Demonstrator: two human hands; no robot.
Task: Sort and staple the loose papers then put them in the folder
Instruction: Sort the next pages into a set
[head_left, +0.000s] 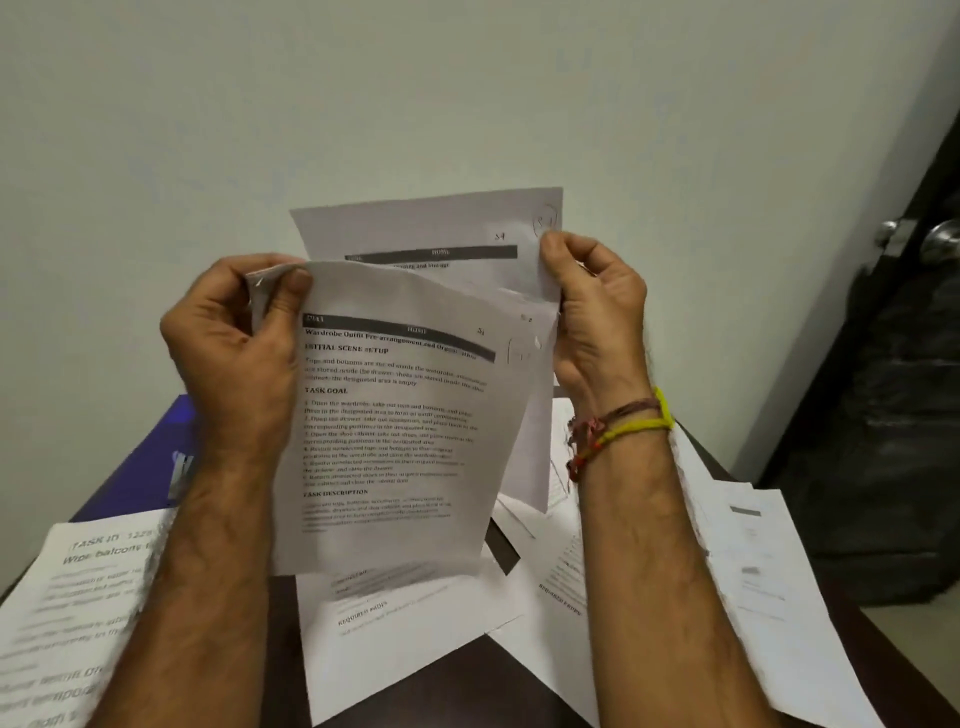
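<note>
I hold printed sheets up in front of me, above the table. My left hand (244, 338) pinches the curled top-left corner of the front sheet (395, 415), headed "Wardrobe Outfit Pre-arrangement". My right hand (592, 312) grips the right edge of the back sheet (431, 228), which stands higher and behind; a third sheet may lie between them. A blue folder (171, 447) lies at the far left of the table, partly hidden by my left forearm. No stapler is in view.
Loose printed papers cover the dark table (457, 680): one at the left (72, 597), one in the middle (395, 623), several at the right (748, 582). A dark door with a metal knob (940, 239) stands at the right, a pale wall behind.
</note>
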